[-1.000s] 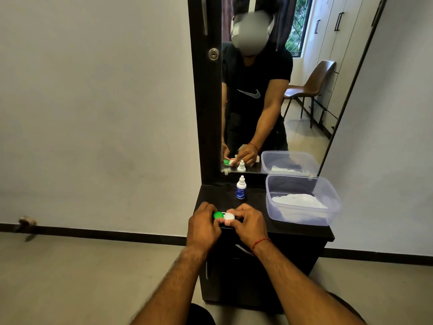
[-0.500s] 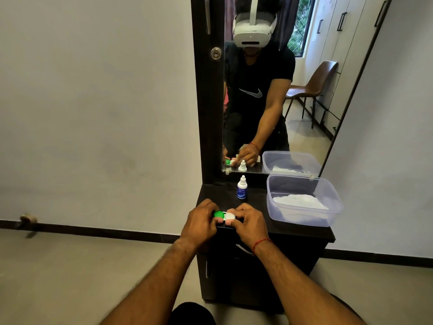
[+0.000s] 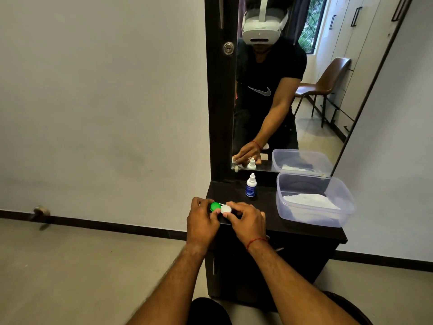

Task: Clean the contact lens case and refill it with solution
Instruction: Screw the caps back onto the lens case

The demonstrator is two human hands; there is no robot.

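- Where the floor meets the wall at far left, a small doorstop [image 3: 39, 211] sticks out above the dark skirting.
- Reaching in from the lower edge, the left hand [image 3: 202, 222] sits at the front left corner of the black cabinet top [image 3: 293, 228], its fingers curled round the left end of the contact lens case [image 3: 220, 207].
- That case sits between the two hands at the near left corner of the top; whether it rests on the surface or is lifted just off it cannot be told.
- Its green cap [image 3: 215, 205] shows beside the left fingers, and its white cap [image 3: 226, 209] touches it on the right.
- The right hand [image 3: 247, 222], with a red thread [image 3: 256, 240] round the wrist, pinches the white cap between thumb and forefinger, the other fingers bent.
- Behind the hands, a small solution bottle [image 3: 251, 188] stands upright and capped, white top and blue label, close to the mirror [image 3: 269, 102].
- Further right, a clear plastic tub [image 3: 280, 198] sits on the top, well apart from the case, with a white tissue [image 3: 309, 200] lying inside.
- In the mirror a brown chair [image 3: 328, 83] shows at the right.
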